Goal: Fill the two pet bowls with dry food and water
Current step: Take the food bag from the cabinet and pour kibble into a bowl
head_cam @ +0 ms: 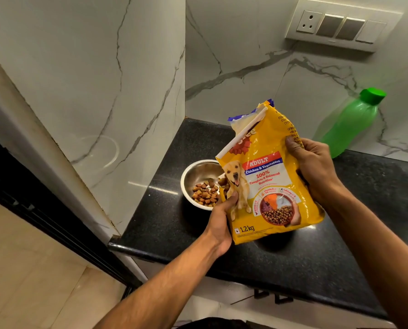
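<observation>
A yellow dog-food bag (269, 179) is held up over the black countertop (293, 262), tilted with its open top up and back. My left hand (220, 222) grips its lower left edge; my right hand (313, 169) grips its right side. Left of the bag stands a steel bowl (196, 176) with brown kibble (205, 193) in its bottom; the bag hides the bowl's right part. A green water bottle (350, 124) with a green cap leans against the marble wall at the right. A second bowl is not in view.
Marble walls close the corner behind and left of the bowl. A switch plate (340, 24) sits high on the back wall. The counter's front edge runs below my arms, with tiled floor (32, 269) to the lower left.
</observation>
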